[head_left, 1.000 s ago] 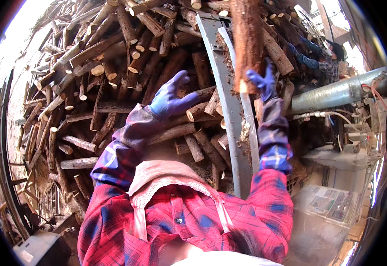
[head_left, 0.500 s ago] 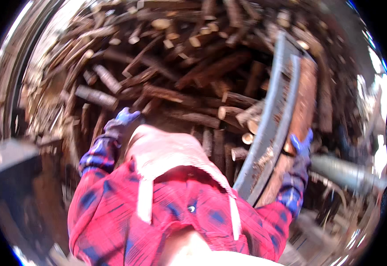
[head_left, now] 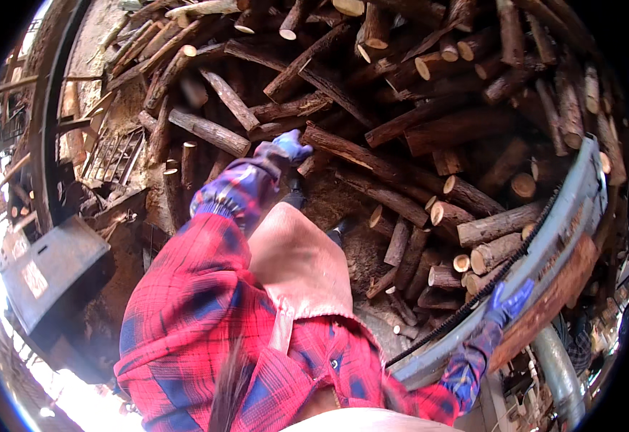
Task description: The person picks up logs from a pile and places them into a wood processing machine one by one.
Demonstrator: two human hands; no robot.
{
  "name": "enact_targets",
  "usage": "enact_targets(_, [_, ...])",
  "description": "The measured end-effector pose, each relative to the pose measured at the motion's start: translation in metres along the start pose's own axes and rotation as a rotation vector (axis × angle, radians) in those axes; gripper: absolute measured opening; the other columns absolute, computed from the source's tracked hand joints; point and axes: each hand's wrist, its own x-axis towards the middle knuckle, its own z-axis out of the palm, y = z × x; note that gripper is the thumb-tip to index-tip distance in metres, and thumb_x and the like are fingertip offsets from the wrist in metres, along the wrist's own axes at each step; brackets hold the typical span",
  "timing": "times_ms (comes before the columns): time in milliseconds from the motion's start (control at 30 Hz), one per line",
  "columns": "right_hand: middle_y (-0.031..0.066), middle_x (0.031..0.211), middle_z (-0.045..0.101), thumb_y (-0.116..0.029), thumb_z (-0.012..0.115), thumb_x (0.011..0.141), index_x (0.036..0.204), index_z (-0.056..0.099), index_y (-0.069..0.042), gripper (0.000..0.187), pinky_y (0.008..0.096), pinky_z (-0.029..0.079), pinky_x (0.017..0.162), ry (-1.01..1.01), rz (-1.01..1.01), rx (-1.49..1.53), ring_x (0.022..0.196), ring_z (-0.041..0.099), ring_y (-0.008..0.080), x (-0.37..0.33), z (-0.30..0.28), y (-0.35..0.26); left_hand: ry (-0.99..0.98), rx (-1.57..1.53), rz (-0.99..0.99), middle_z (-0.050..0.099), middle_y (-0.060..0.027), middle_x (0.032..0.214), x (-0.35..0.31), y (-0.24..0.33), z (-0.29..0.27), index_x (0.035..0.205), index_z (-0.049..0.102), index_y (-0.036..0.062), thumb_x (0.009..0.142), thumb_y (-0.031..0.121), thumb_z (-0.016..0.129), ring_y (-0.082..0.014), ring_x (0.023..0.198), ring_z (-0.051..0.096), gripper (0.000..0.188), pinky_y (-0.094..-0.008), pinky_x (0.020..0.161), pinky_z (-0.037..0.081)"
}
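My left hand (head_left: 291, 148), in a purple-blue glove, reaches forward to the near end of a long bark-covered log (head_left: 358, 153) in the pile. Its fingers are apart and not wrapped round the log; whether they touch it I cannot tell. My right hand (head_left: 510, 301), gloved alike, rests with fingers spread at the grey metal trough (head_left: 545, 248). Beyond the trough's side lies a thick reddish-brown log (head_left: 548, 299), next to that hand. A dark chain (head_left: 498, 277) runs along the trough's near edge.
Cut logs (head_left: 430, 129) are heaped across the front and right. A grey metal box (head_left: 59, 255) stands at left, near a dark upright post (head_left: 48, 129). A metal pipe (head_left: 559, 367) is at lower right. A pink apron (head_left: 304, 263) hangs before me.
The view has turned left, so the trough now sits farther right and lower. My left hand has stretched forward to the log's end. My right hand stays by the trough.
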Motion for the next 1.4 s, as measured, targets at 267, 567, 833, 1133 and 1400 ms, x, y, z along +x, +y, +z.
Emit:
enact_targets(267, [0.0262,0.156,0.028,-0.052,0.057,0.095,0.154,0.026,-0.003,0.083,0.0543,0.028,0.119,-0.203,0.101,-0.232,0.144,0.028,0.0410,0.029,-0.024,-0.030,-0.152,0.484,0.289,0.070,-0.0177,0.110,0.299,0.043,0.025,0.125,0.061,0.0056,0.082,0.054,0.070,-0.0295,0.113,0.063,0.065,-0.0443,0.091,0.051])
enact_targets(567, [0.0309,0.150,0.035,-0.045,0.062,0.095,0.153,0.028,0.000,0.081,0.0521,0.036,0.113,-0.196,0.348,-0.139,0.133,0.043,0.0453,0.033,-0.001,-0.054,-0.044,0.724,0.337,0.070,-0.0142,0.109,0.418,0.031,0.094,0.123,0.063,0.0082,0.086,0.046,0.065,-0.0276,0.109,0.064,0.053,-0.0419,0.090,0.051])
enact_targets(833, [0.0315,0.152,0.033,-0.037,0.064,0.095,0.152,0.031,0.001,0.076,0.0508,0.035,0.115,-0.181,0.201,-0.149,0.138,0.039,0.0437,0.030,-0.007,-0.034,-0.198,0.430,0.319,0.070,-0.0111,0.107,0.357,-0.013,0.081,0.122,0.064,0.0104,0.090,0.039,0.060,-0.0258,0.105,0.064,0.044,-0.0398,0.090,0.050])
enact_targets(1133, [0.0251,0.152,0.038,-0.040,0.073,0.087,0.150,0.036,-0.002,0.082,0.0503,0.031,0.117,-0.107,0.152,-0.022,0.138,0.039,0.0411,0.023,-0.034,-0.041,-0.776,-0.239,0.346,0.070,-0.0076,0.106,0.078,-0.003,0.002,0.120,0.066,0.0130,0.093,0.032,0.054,-0.0239,0.101,0.065,0.035,-0.0374,0.090,0.050])
enact_targets(1400, [0.0233,0.151,0.038,-0.048,0.084,0.071,0.153,0.028,-0.005,0.108,0.0457,0.031,0.117,0.208,0.190,0.732,0.141,0.037,0.0357,-0.008,-0.040,-0.121,-0.696,-0.861,0.264,0.067,-0.0092,0.097,-0.157,0.203,0.067,0.120,0.058,0.0006,0.085,0.026,0.070,-0.0208,0.088,0.064,0.045,-0.0363,0.076,0.055])
